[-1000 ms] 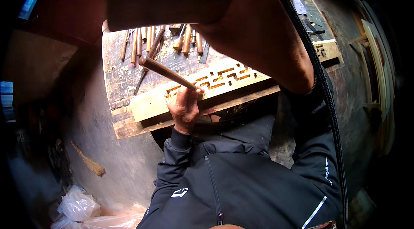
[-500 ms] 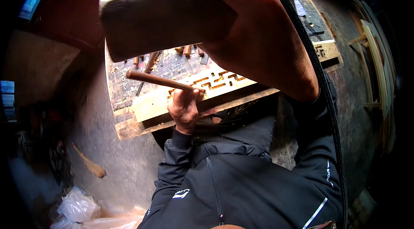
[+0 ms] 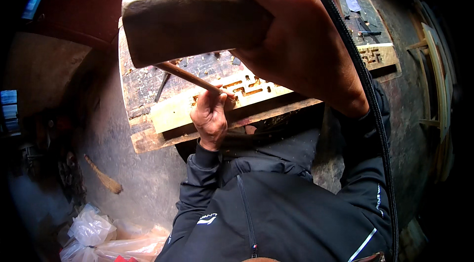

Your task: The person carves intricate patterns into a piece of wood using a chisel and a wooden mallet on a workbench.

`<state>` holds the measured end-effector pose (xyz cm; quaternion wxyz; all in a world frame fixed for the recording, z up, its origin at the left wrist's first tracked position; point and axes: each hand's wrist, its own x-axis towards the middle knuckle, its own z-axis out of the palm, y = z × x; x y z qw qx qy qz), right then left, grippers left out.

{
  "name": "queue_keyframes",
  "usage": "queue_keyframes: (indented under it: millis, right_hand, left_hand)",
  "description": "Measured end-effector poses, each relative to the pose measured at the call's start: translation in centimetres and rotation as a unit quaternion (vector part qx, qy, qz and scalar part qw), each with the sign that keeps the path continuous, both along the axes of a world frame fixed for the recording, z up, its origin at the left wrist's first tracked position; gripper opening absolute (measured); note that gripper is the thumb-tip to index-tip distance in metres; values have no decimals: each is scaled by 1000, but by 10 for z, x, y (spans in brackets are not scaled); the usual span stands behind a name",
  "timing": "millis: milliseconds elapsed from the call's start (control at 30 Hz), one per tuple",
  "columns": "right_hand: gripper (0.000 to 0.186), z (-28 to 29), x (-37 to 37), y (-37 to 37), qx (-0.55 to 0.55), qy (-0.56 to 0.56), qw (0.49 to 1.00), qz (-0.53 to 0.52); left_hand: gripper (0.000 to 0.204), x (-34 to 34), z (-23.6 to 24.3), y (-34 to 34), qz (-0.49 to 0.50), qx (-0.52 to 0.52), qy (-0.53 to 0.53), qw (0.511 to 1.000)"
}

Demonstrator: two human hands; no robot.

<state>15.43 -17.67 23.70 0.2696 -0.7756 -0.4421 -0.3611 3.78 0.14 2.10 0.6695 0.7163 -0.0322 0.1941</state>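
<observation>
Tool (image 3: 190, 77) now partly behind blk (image 3: 192, 27), in tight L hand (image 3: 210, 120), w/ R hand (image 3: 298, 32) clasped round blk

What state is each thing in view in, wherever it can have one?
Left grip: closed around the wooden rod.
Right grip: closed on the wooden block.
Wooden rod: tilted, far end hidden by the block.
Wooden block: held up above the bench.
Carved board: partly cut, left end uncarved.
Jacket: zipped.
Plastic bag: gathered at its neck.
Broom: lying on the floor.
</observation>
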Motion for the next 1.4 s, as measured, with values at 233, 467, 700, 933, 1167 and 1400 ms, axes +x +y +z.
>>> queue_keyframes:
  millis: [233,467,700,933,1167,1400]
  right_hand:
    - [47,-2,11,-7,12,3,1000,-7]
    - [44,-2,17,-7,15,-1,1000,-5]
    - [41,1,21,1,7,-9,1000,2]
    - [37,6,22,10,-12,-13,1000,16]
    - [34,10,26,14,-16,-25,999,14]
    - [31,10,23,8,-37,-20,999,2]
  left_hand:
    - [23,1,8,1,9,25,44,999]
    - [22,2,11,0,5,39,41,998]
    - [25,2,6,-2,-4,25,30,999]
    - [24,0,6,1,-4,48,12,999]
    - [24,0,14,-7,57,234,-9,971]
    - [20,4,13,-9,68,244,-32,967]
